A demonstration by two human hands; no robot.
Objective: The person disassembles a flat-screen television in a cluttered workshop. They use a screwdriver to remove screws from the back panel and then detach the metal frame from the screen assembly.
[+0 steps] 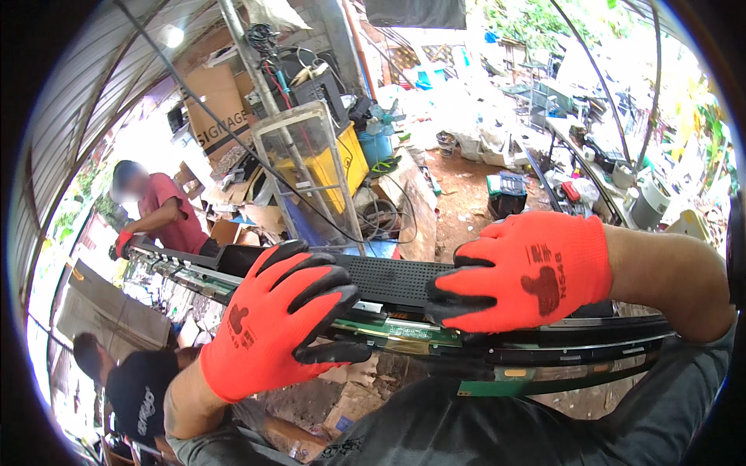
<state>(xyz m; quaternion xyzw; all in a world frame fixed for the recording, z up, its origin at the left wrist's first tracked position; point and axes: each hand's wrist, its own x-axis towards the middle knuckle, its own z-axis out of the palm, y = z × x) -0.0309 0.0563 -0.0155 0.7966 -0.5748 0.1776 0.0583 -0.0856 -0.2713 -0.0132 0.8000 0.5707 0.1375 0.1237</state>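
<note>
A long, dark flat display panel [556, 354], apparently on edge, stretches across in front of my body. Along it run a black perforated strip [392, 278] and a narrow green circuit board [412, 332]. My left hand [284, 322], in a red glove with black fingers, rests over the panel's edge, its fingers spread and thumb apart. My right hand [524, 273], gloved alike, has its fingers curled over the perforated strip's right part; the fingertips are partly hidden. A green strip [536, 386] shows below the panel, near my lap.
At the far left, a person in a red shirt [169, 217] has a gloved hand at the panel's other end. Another person in a black shirt [138, 392] is at the lower left. Beyond stand a leaning frame [342, 167], a yellow bin [351, 159] and a dark container [507, 194].
</note>
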